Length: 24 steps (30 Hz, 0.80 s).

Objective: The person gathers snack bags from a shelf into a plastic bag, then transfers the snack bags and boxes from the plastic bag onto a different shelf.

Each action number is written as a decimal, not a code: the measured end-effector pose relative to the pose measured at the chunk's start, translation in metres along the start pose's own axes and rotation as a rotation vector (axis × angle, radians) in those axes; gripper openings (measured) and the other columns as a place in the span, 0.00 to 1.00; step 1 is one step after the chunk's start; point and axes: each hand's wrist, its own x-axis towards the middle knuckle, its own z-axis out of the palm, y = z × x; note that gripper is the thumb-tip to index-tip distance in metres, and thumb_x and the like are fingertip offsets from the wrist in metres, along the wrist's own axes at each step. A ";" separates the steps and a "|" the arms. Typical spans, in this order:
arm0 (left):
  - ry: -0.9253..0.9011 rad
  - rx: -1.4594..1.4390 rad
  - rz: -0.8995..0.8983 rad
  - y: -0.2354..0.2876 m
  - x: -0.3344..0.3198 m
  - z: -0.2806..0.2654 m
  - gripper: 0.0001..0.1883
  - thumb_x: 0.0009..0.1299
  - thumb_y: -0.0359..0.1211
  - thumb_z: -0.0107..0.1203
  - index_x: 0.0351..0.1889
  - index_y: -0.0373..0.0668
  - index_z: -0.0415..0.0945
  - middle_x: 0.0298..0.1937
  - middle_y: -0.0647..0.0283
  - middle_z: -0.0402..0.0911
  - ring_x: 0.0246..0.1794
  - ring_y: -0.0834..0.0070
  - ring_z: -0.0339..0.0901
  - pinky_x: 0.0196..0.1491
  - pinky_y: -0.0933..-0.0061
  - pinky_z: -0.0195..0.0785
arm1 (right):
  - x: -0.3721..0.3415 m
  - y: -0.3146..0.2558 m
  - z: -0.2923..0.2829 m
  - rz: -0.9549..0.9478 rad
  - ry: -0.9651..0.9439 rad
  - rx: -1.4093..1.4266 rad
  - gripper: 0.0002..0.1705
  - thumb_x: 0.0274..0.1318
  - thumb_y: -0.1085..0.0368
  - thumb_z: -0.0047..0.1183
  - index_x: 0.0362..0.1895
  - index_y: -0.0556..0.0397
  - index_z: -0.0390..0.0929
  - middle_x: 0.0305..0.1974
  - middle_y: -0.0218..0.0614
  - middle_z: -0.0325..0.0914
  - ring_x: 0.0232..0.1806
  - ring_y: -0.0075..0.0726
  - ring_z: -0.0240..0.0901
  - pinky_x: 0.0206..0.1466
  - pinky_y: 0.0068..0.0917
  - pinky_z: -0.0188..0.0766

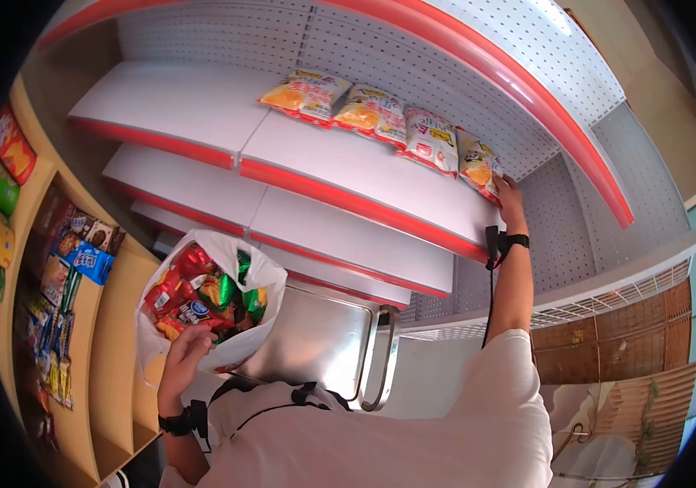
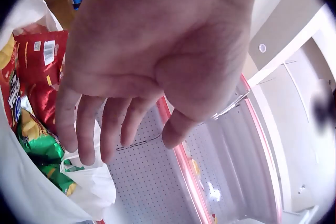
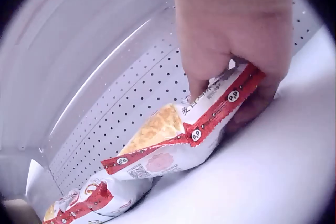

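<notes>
At the right end of the white shelf (image 1: 315, 154), my right hand (image 1: 511, 199) grips the side edge of a snack bag (image 1: 478, 161) with a red border. In the right wrist view, the thumb and fingers of the right hand (image 3: 236, 29) pinch that red edge, and the bag (image 3: 157, 129) leans over the shelf surface. Three similar bags (image 1: 370, 112) line the back panel to its left. My left hand (image 1: 187, 358), fingers loosely extended and holding nothing, is beside a white plastic bag (image 1: 238, 350) filled with red packets (image 1: 173, 286) and green packets (image 1: 218, 291).
A shiny metal cart top (image 1: 315, 337) with a handle (image 1: 384, 366) stands below the shelves. On the left, a wooden rack (image 1: 108, 342) holds many snack packets (image 1: 88, 260). A red-edged upper shelf (image 1: 527, 93) overhangs the bags.
</notes>
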 end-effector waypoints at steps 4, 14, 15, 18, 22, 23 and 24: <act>0.007 0.183 0.088 -0.017 0.012 -0.014 0.12 0.72 0.34 0.50 0.50 0.39 0.72 0.45 0.65 0.77 0.46 0.76 0.73 0.49 0.75 0.66 | 0.026 0.007 -0.019 -0.333 -0.124 -0.802 0.24 0.60 0.49 0.49 0.43 0.60 0.76 0.36 0.44 0.79 0.37 0.36 0.74 0.43 0.36 0.68; -0.645 0.646 -0.081 -0.051 0.074 -0.008 0.20 0.71 0.42 0.51 0.52 0.35 0.70 0.49 0.50 0.74 0.53 0.59 0.72 0.55 0.66 0.63 | -0.328 -0.097 0.130 -0.717 -0.359 -0.589 0.16 0.44 0.78 0.48 0.40 0.56 0.77 0.38 0.41 0.78 0.40 0.38 0.76 0.45 0.32 0.72; -0.632 0.666 -0.045 -0.045 0.080 -0.010 0.20 0.70 0.42 0.51 0.51 0.35 0.71 0.50 0.50 0.74 0.52 0.58 0.71 0.55 0.67 0.64 | -0.360 -0.083 0.153 -0.745 -0.620 -0.546 0.15 0.43 0.76 0.53 0.40 0.55 0.78 0.42 0.42 0.77 0.46 0.45 0.75 0.48 0.35 0.73; 0.018 0.950 0.315 -0.031 0.082 -0.032 0.19 0.67 0.40 0.53 0.48 0.35 0.72 0.50 0.43 0.70 0.54 0.48 0.67 0.54 0.54 0.61 | -0.432 -0.024 0.212 -0.625 -1.017 -0.380 0.13 0.46 0.70 0.58 0.40 0.57 0.78 0.47 0.43 0.74 0.49 0.48 0.71 0.52 0.36 0.72; 0.449 1.356 0.319 -0.039 0.110 -0.095 0.31 0.55 0.38 0.64 0.56 0.40 0.67 0.60 0.49 0.65 0.63 0.54 0.59 0.62 0.49 0.53 | -0.467 -0.002 0.253 -0.551 -1.056 -0.420 0.13 0.47 0.69 0.56 0.39 0.59 0.78 0.44 0.44 0.75 0.47 0.49 0.71 0.53 0.37 0.71; 0.430 1.424 0.222 -0.036 0.113 -0.106 0.34 0.52 0.36 0.65 0.58 0.41 0.66 0.60 0.50 0.65 0.63 0.54 0.59 0.62 0.51 0.53 | -0.467 -0.001 0.258 -0.552 -1.051 -0.424 0.13 0.47 0.69 0.56 0.39 0.59 0.78 0.44 0.44 0.75 0.47 0.49 0.71 0.53 0.37 0.71; 0.411 1.490 0.127 -0.032 0.116 -0.116 0.37 0.49 0.34 0.67 0.59 0.41 0.65 0.60 0.51 0.66 0.63 0.55 0.59 0.61 0.52 0.53 | -0.465 -0.002 0.263 -0.577 -1.039 -0.472 0.12 0.47 0.69 0.56 0.39 0.59 0.78 0.43 0.44 0.76 0.47 0.49 0.71 0.52 0.37 0.71</act>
